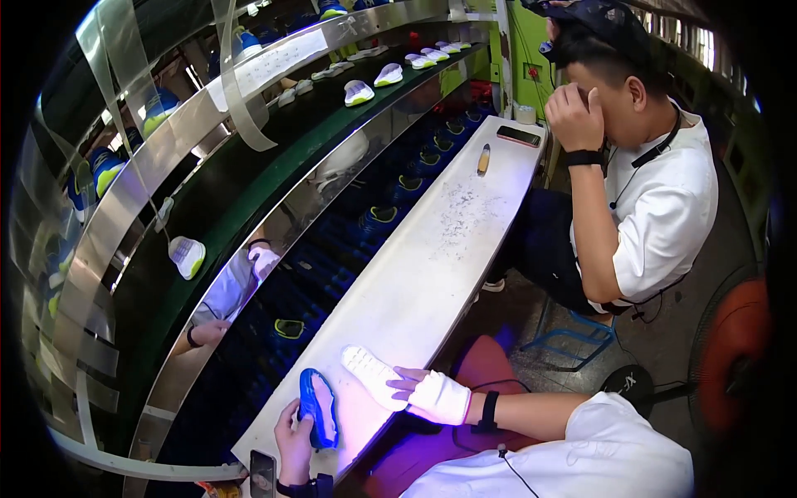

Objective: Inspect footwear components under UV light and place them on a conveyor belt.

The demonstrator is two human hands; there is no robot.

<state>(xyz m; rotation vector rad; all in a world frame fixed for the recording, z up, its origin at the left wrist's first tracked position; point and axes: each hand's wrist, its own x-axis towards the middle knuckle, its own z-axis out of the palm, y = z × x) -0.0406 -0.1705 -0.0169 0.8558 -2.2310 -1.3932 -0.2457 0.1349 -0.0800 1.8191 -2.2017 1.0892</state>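
On the near end of the white bench, my bare left hand (pixel 295 436) grips a blue shoe upper (pixel 324 411) by its side. The upper's pale pinkish underside faces up, ringed by a blue rim. My right hand (pixel 438 397), in a white glove with bare fingertips, holds one end of a white shoe sole (pixel 365 371). That sole lies just right of the upper and apart from it, under a bright bluish light. My right thumb is hard to make out.
A long white bench (pixel 398 282) runs away from me, bearing a knife-like tool (pixel 483 159) and phones (pixel 519 135). Left of it, blue shoes (pixel 380 217) sit on a dark lower line, and soles (pixel 187 256) on a green belt. A co-worker (pixel 656 191) sits at right, near a fan (pixel 735 357).
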